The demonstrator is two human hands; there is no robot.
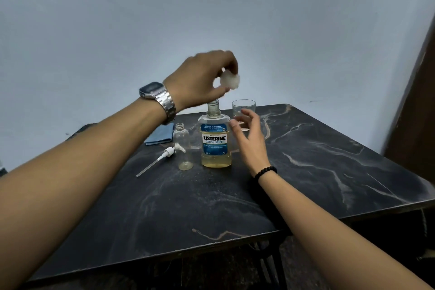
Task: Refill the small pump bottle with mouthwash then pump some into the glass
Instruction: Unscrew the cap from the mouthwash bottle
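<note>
A: Dark marble-patterned stone is seen nearest, as the table [306,183] top, over which two bare forearms are stretched. What is worn on them?

B: A black bead bracelet [265,171] is worn on the right wrist, a steel watch [157,97] on the left.

A: And beyond the wrists?

B: The pump [162,156] is laid flat on the table, its tube pointed toward the near left. Just beside it the small bottle [183,146] is stood upright, uncapped, with only a little yellowish liquid at its bottom. The mouthwash [215,141] is stood just right of that, its neck bare and pale liquid seen low in it.

A: How are the hands held?

B: The right hand [249,139] is held spread and slack just right of the mouthwash, fingers apart; whether the label is touched cannot be told. The left hand [202,77] is raised above the bare neck, fingers pinched on the white cap [230,80], which is blurred.

A: Farther back?

B: A clear glass [243,108] is stood behind the right hand, partly hidden by the fingers. A folded blue cloth [160,135] is laid at the far left, partly hidden by the left wrist. A pale wall [211,7] is seen behind.
</note>
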